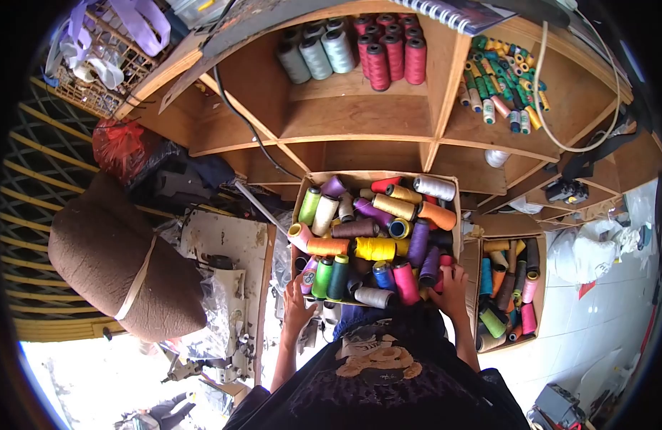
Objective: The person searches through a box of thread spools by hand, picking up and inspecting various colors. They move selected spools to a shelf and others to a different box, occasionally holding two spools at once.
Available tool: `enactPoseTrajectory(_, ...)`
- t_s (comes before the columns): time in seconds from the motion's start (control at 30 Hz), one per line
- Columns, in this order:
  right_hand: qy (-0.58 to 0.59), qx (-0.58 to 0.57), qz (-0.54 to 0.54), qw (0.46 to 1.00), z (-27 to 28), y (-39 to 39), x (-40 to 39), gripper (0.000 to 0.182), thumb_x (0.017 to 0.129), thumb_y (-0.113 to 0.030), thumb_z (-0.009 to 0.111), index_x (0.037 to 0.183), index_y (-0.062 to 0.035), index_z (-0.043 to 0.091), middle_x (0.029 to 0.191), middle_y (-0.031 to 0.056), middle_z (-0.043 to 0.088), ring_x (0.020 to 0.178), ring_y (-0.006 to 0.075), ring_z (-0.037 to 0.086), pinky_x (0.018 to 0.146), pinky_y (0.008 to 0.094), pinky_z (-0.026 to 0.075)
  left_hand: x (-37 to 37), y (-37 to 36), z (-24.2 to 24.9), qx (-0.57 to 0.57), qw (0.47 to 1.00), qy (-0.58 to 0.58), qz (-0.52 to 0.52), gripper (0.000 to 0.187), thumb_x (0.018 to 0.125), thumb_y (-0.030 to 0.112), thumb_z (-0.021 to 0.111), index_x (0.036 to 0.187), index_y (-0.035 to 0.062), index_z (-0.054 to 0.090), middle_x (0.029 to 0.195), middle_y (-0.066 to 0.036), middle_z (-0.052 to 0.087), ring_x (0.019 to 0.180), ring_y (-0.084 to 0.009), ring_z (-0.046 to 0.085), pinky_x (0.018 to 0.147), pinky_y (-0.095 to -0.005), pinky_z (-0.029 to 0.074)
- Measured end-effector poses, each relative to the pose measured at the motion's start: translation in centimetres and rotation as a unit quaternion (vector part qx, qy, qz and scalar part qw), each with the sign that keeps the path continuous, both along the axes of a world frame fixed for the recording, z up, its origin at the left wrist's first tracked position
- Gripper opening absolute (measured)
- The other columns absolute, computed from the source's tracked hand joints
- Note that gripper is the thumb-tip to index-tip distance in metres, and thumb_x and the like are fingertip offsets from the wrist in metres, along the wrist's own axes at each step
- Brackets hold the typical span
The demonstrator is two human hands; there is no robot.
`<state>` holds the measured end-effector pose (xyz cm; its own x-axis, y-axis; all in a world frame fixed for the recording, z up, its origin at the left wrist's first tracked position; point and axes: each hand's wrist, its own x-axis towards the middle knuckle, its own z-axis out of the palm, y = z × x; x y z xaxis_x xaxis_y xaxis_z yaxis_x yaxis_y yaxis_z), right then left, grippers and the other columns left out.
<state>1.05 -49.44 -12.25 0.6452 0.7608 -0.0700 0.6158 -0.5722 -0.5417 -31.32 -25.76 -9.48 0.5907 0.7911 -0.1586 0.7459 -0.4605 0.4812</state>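
Observation:
A cardboard box [367,177] full of thread spools is right in front of my body. My left hand [297,308] grips its near left side, thumb apart from the fingers. On the near right side, my right hand [453,290] has its fingers over the box edge, close to a pink spool [405,282]. The spools lie in mixed directions: a yellow spool [375,249] in the middle, an orange spool [437,215] at the right, a light green spool [309,206] at the left, and a grey spool [375,297] at the near edge.
Ahead stands a wooden shelf [345,129] holding grey spools [315,57], red spools [393,57] and a heap of small spools [503,79]. A second box of spools [509,287] sits at the right. A sewing machine [231,301] and a brown bundle [123,258] are at the left.

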Motion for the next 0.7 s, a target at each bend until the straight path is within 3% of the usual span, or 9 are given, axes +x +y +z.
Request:
enactPoseTrajectory(0.23, -0.02, 0.021, 0.018, 0.999, -0.7, 0.2, 0.5, 0.066, 0.062, -0.026, 0.08, 0.117, -0.0089, 0.049, 0.121, 0.022, 0.042, 0.108, 0.0422, 0.041, 0.091, 0.0498, 0.035, -0.8, 0.3, -1.4, 0.043, 0.999, -0.019, 0.019, 0.08, 0.065, 0.0, 0.073, 0.135, 0.003, 0.034, 0.127, -0.02, 0.045, 0.116, -0.0395, 0.044, 0.1, -0.0458, 0.035)
enactPoseTrajectory(0.33, -0.031, 0.028, 0.023, 0.999, -1.1, 0.0, 0.6, 0.067, 0.06, -0.029, 0.08, 0.115, -0.0085, 0.049, 0.119, 0.0224, 0.043, 0.109, 0.0425, 0.041, 0.091, 0.0504, 0.035, -1.0, 0.6, -1.9, 0.031, 0.999, -0.007, 0.043, 0.076, 0.069, 0.007, 0.073, 0.135, 0.0017, 0.035, 0.124, -0.02, 0.048, 0.115, -0.0382, 0.045, 0.099, -0.0467, 0.034)
enactPoseTrajectory(0.43, -0.035, 0.044, 0.026, 0.998, -1.4, -0.2, 0.7, 0.067, 0.06, -0.032, 0.08, 0.114, -0.0083, 0.049, 0.117, 0.0226, 0.044, 0.11, 0.0428, 0.042, 0.091, 0.0506, 0.035, -1.3, 1.1, -2.8, 0.053, 0.998, -0.033, 0.03, 0.069, 0.07, 0.006, 0.072, 0.13, 0.001, 0.04, 0.119, -0.02, 0.05, 0.11, -0.0392, 0.048, 0.097, -0.0477, 0.035)
enactPoseTrajectory(0.5, -0.042, 0.052, 0.029, 0.997, -1.5, -0.1, 0.7, 0.066, 0.06, -0.033, 0.08, 0.113, -0.0082, 0.049, 0.116, 0.0226, 0.044, 0.11, 0.0428, 0.042, 0.09, 0.0505, 0.035, -1.1, 1.4, -3.0, 0.081, 0.994, -0.075, 0.028, 0.054, 0.07, 0.004, 0.071, 0.12, 0.0001, 0.05, 0.106, -0.02, 0.056, 0.099, -0.0394, 0.054, 0.086, -0.0456, 0.043)
enactPoseTrajectory(0.7, -0.051, 0.067, 0.018, 0.996, -1.5, 0.0, 0.4, 0.065, 0.059, -0.026, 0.081, 0.114, -0.0096, 0.05, 0.118, 0.0206, 0.044, 0.107, 0.0409, 0.043, 0.089, 0.048, 0.036, -0.1, 1.2, -2.3, 0.111, 0.99, -0.076, 0.049, 0.048, 0.072, 0.007, 0.072, 0.115, 0.0014, 0.054, 0.101, -0.02, 0.057, 0.096, -0.0388, 0.055, 0.085, -0.0449, 0.044)
